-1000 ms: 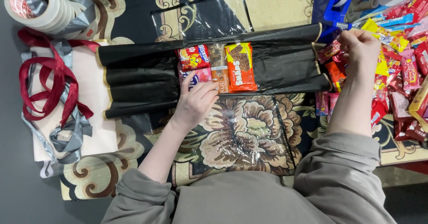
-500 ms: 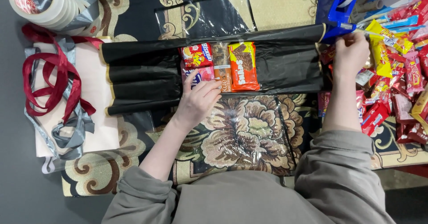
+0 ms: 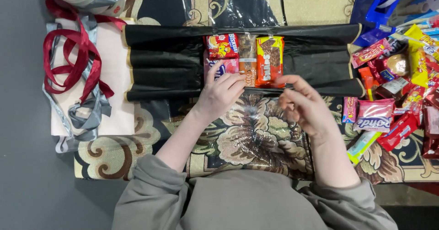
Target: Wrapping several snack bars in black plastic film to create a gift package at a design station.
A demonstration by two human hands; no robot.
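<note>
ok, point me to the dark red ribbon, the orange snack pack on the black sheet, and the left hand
dark red ribbon (image 3: 68,60), head view, on its looped middle.
orange snack pack (image 3: 270,60), head view, centre of its front face.
left hand (image 3: 219,92), head view, back of the hand.

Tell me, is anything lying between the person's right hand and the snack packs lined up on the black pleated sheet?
Nothing visible does. The right hand hovers at the near edge of the black pleated sheet, just beside the orange snack pack, with only bare sheet between. The left hand already rests on the pink pack.
</note>
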